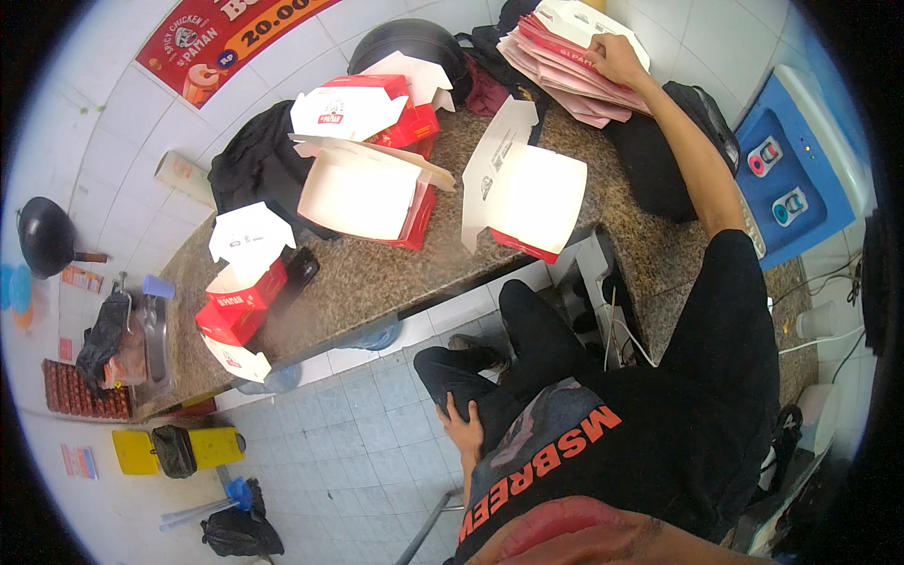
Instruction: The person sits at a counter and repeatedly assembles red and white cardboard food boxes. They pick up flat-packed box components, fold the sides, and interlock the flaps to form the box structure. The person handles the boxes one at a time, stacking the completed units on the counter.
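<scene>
The person's right hand (614, 58) is at the stack (551, 71) of flat red and white boxes, at the far right end of the counter (367, 282). Its fingers bend down onto the upper layers; whether they pinch a sheet cannot be told. The left hand (461, 428) lies on the person's thigh, fingers spread and loose, holding nothing.

Along the counter stand folded boxes. The right box (537, 193), nearest the stack, is open, its white inside facing up and a flap raised on its left. The middle box (363, 193) is also open, lying beside it to the left, with red outer walls. Behind the middle box, more red and white boxes (348, 108) are bunched together. Farther left, small boxes (247, 297) sit close to the counter's front edge, flaps out, with a small black object (299, 270) just beside them.

A round black helmet (405, 49) is behind the bunched boxes, and dark cloth (250, 160) lies to their left. A black bag (659, 169) rests below the stack, near the blue dispenser (800, 169).
</scene>
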Motion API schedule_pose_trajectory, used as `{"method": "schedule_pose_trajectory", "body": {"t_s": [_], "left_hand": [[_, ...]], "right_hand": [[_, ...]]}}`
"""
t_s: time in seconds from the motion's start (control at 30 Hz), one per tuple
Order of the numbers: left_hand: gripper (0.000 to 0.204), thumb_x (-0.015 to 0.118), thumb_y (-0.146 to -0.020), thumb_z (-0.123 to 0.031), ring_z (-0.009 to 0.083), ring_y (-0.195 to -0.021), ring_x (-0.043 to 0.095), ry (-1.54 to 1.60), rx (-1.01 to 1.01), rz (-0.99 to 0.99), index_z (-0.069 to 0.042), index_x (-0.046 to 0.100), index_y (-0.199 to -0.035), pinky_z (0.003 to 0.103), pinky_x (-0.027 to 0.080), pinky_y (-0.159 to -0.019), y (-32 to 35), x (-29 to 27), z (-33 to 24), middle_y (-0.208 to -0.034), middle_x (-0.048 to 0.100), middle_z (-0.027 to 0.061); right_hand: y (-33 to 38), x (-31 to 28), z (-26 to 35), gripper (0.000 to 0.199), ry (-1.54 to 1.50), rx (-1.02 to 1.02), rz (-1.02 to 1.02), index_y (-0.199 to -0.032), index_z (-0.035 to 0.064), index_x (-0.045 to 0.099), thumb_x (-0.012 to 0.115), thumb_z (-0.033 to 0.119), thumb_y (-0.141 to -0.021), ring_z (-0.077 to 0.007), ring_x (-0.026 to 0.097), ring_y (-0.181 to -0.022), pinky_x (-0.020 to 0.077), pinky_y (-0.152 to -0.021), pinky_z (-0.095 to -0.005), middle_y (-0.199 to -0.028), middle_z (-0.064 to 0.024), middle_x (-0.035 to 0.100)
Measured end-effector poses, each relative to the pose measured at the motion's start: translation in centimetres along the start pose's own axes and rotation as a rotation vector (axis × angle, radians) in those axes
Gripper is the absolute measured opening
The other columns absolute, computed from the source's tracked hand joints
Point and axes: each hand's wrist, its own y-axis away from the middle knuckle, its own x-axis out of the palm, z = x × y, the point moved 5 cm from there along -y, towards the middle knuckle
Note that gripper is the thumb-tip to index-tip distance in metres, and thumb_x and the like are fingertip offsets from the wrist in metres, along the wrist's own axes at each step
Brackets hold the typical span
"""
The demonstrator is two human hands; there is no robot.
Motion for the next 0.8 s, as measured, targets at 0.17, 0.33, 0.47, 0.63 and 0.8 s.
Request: {"method": "schedule_pose_trajectory", "body": {"t_s": [0.17, 0.33, 0.47, 0.63, 0.8], "left_hand": [[0.067, 0.065, -0.094, -0.048, 0.0534, -0.137, 0.039, -0.013, -0.014, 0.001, -0.022, 0.044, -0.152, 0.057, 0.034, -0.112, -0.3, 0.3, 0.7, -0.159, 0.026, 0.032], [0.067, 0.066, -0.093, -0.047, 0.0531, -0.137, 0.04, -0.014, -0.01, -0.015, -0.022, 0.044, -0.152, 0.056, 0.034, -0.112, -0.1, 0.2, 0.7, -0.158, 0.027, 0.0318], [0.066, 0.068, -0.093, -0.045, 0.053, -0.136, 0.041, 0.019, -0.02, -0.01, -0.022, 0.046, -0.151, 0.055, 0.036, -0.112, 0.0, 0.1, 0.2, -0.158, 0.027, 0.0325], [0.065, 0.068, -0.093, -0.045, 0.0537, -0.137, 0.04, -0.004, -0.008, -0.019, -0.02, 0.047, -0.15, 0.055, 0.036, -0.112, -0.1, -0.4, -0.2, -0.156, 0.029, 0.0351], [0.065, 0.067, -0.095, -0.046, 0.0531, -0.141, 0.036, 0.006, -0.008, 0.003, -0.016, 0.048, -0.149, 0.053, 0.035, -0.114, 0.0, -0.6, -1.0, -0.154, 0.03, 0.0376]], "right_hand": [[-1.1, -0.5, -2.1, 0.033, -0.099, 0.097, -0.059, -0.083, 0.0025, 0.071, 0.079, 0.034, -0.085, -0.0275, 0.069, -0.076, 0.0522, -0.073, -0.0398, -0.082, -0.016, 0.072], [-2.1, 0.0, -5.1, 0.037, -0.504, 0.276, 0.102, -0.086, 0.0068, 0.068, 0.077, 0.043, -0.089, -0.0121, 0.064, -0.075, 0.0509, -0.067, -0.0292, -0.082, -0.0059, 0.07], [-1.6, 0.8, -6.0, 0.029, -0.771, 0.466, 0.207, -0.087, 0.0102, 0.066, 0.076, 0.037, -0.092, -0.0095, 0.066, -0.073, 0.0543, -0.066, -0.0233, -0.084, -0.0046, 0.069], [-2.1, 2.0, -5.6, 0.033, -0.801, 0.458, 0.212, -0.107, 0.0068, 0.071, 0.069, 0.038, -0.096, -0.0124, 0.069, -0.083, 0.0574, -0.074, -0.0244, -0.102, -0.0088, 0.072], [-2.8, 1.8, -5.9, 0.051, -0.715, 0.472, 0.37, -0.131, 0.0049, 0.067, 0.067, 0.041, -0.095, -0.0188, 0.066, -0.11, 0.0525, -0.096, -0.0307, -0.124, -0.008, 0.069]]}}
